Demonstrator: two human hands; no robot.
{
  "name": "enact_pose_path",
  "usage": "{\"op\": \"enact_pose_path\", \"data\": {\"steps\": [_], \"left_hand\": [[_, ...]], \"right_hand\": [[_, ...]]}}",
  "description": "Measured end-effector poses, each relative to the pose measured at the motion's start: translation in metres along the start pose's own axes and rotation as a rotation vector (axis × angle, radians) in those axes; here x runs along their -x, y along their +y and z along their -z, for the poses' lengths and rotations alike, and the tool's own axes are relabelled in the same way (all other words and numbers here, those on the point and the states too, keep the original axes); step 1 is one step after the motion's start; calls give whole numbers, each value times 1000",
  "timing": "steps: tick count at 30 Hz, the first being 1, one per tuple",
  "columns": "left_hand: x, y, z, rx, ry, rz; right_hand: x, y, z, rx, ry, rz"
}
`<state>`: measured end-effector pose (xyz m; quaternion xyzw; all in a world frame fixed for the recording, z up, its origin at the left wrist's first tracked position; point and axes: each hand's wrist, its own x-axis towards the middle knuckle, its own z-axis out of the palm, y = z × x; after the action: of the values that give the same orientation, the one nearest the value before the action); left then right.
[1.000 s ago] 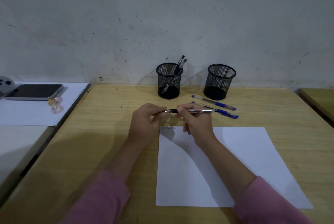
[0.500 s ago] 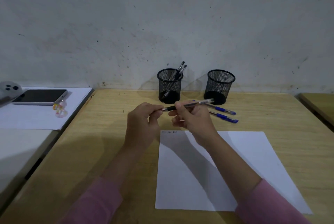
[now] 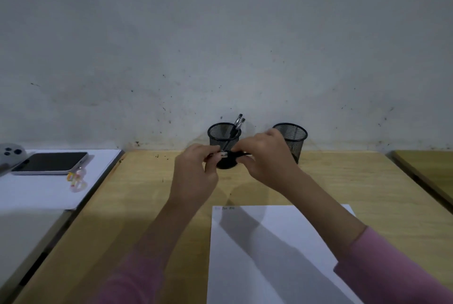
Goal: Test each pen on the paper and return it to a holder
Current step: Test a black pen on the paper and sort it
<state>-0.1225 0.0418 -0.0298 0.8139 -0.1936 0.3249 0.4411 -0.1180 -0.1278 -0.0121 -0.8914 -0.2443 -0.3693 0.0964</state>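
Note:
Both hands hold one black pen (image 3: 229, 154) level in front of the left mesh holder (image 3: 223, 135). My left hand (image 3: 196, 173) pinches its left end and my right hand (image 3: 266, 156) grips its right part, hiding most of the barrel. Two pens (image 3: 237, 124) stand in the left holder. The right mesh holder (image 3: 293, 138) stands behind my right hand, its inside not visible. The white paper (image 3: 274, 254) lies near me, with small scribbles (image 3: 224, 208) at its top left corner. The blue pens seen earlier are hidden behind my right hand.
A wall rises right behind the holders. To the left, a second desk holds a white sheet (image 3: 39, 188), a phone (image 3: 50, 163), a small colourful charm (image 3: 77, 180) and a grey object (image 3: 11, 153). Another wooden desk (image 3: 429, 169) stands at the right.
The camera has tilted up and both hands have moved away from the paper toward the left holder, still on the pen. My right hand now covers the blue pens.

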Motion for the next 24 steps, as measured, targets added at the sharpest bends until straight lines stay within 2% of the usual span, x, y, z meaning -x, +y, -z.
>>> {"op": "enact_pose_path", "data": {"steps": [3,6,11,15,24], "left_hand": [[-13,-1,-3,13,28,74],[-31,-14,-16,-66,-37,148],[-50,-40,-49,-176,-157,226],[-50,-53,-63,-174,-148,247],[-40,-61,-72,-149,-84,217]], "right_hand": [[-18,14,11,-232,6,-184],[-41,33,21,-447,-7,-366],[-72,54,8,-705,233,-525],[-75,56,-23,-735,376,-631],[-45,53,-81,-572,230,-717]]}}
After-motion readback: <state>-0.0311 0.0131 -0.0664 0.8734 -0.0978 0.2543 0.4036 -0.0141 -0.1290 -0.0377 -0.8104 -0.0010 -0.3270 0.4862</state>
